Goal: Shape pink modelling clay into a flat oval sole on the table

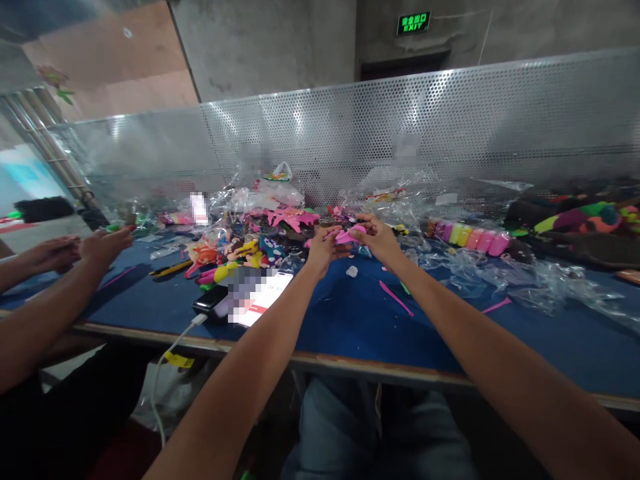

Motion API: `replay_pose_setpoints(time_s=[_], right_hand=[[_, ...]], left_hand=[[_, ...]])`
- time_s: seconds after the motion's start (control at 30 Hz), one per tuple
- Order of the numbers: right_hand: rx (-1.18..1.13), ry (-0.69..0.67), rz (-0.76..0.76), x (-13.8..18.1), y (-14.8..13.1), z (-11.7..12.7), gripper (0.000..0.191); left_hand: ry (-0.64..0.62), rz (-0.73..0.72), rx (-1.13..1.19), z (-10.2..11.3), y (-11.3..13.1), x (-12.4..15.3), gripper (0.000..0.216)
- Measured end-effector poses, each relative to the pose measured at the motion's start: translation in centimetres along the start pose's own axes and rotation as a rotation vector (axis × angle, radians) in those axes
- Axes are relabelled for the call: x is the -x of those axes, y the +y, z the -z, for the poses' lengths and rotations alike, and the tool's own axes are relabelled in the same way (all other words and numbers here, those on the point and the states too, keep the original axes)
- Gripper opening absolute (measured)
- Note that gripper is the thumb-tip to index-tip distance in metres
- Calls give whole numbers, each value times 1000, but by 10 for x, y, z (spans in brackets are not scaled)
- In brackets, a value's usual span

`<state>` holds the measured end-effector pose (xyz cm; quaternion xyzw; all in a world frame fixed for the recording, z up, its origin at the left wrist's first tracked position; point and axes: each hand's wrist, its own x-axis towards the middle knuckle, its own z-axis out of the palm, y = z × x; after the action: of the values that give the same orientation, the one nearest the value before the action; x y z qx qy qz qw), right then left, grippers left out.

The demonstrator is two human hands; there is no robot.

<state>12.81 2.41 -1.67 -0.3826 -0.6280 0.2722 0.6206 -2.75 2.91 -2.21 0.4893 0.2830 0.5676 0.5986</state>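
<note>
Above the blue tabletop [340, 327], both my hands meet at a lump of pink modelling clay [351, 235]. My left hand [324, 252] closes on its left side. From the right, my right hand [379, 241] pinches the same pink piece between thumb and fingers. Its exact shape is partly covered by my fingers. Just below lies a small whitish blob [352, 271]. A pink plastic modelling tool [397, 299] rests on the table under my right forearm.
Colourful clay figures [240, 257] pile up left of my hands, behind a lit phone [263, 300] and a cabled black device [210, 301]. Clay packs [473, 238] and clear plastic bags [465, 273] lie to the right. A perforated metal screen [400, 127] stands behind. A co-worker's hands [103, 247] are at left.
</note>
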Motion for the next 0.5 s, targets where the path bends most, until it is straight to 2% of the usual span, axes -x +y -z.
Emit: replay_pose_setpoints(time_s=[0.13,0.27,0.37,0.5], right_hand=[[-3,-150,-12,7,2,-14,58],[37,-181,-26,10,-1,-7,39],[-3,-188,-101,12,-4,0,32],[-97,-142,-179,10,-7,0,34]], left_hand=[[-144,78,71,-9,4,6,29],[-322,100,11,-8,5,8,40],[-329,47,-134,-6,0,7,49],[-277,-14,-257,-4,-2,6,44]])
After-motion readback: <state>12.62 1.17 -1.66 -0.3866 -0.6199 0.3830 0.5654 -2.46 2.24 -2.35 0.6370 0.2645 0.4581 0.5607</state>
